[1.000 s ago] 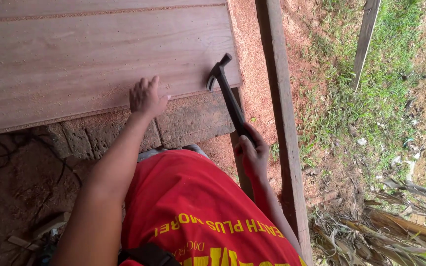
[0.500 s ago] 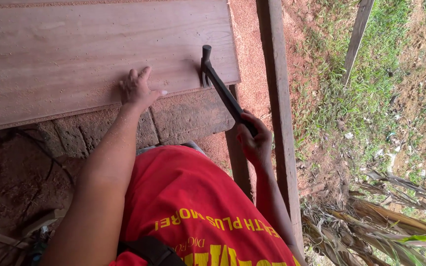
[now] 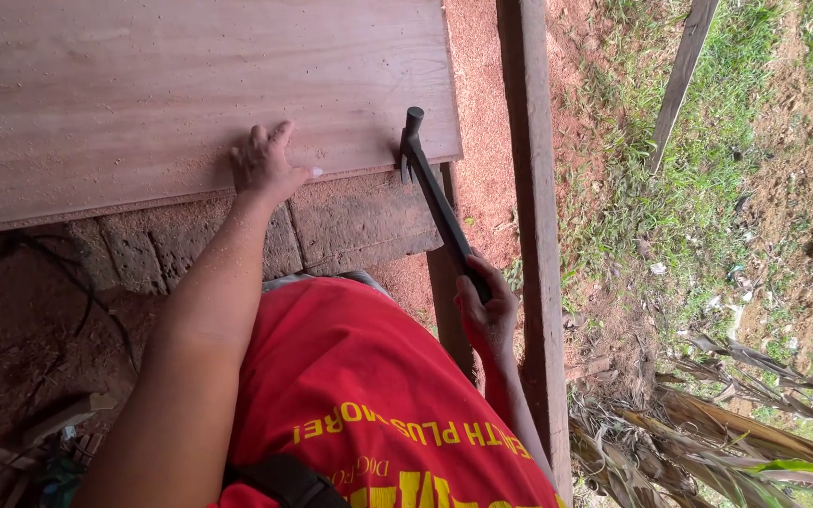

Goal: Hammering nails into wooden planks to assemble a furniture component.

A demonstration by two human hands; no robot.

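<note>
Much of the person is cut off: the red shirt (image 3: 369, 376) fills the lower middle and hides the legs and whatever they stand on, and the right forearm runs out of sight behind the shirt's edge. The board (image 3: 190, 94) runs off the top and left of the frame, so its full length cannot be told. Whether a nail sits under the hammer's head is too small to make out. At lower left, a dark cable (image 3: 49, 273) and some wood scraps (image 3: 39, 433) lie in shadow on the dirt, their shapes unclear. The right hand (image 3: 485, 303) is wrapped tight around the lower end of the hammer (image 3: 435, 193), fingers curled fully about the black handle, thumb toward the head. The handle slants up and left from that fist, and the head rests at the board's near edge, close to its right corner, claw pointing down toward the block (image 3: 331, 226) beneath. The left hand (image 3: 265, 165) lies flat on the board's near edge, fingers spread and open, holding nothing, thumb out to the right; it is well to the left of the hammer's head, apart from it. A plank (image 3: 534, 188) runs alongside on the right, with grass (image 3: 698, 188) beyond.
</note>
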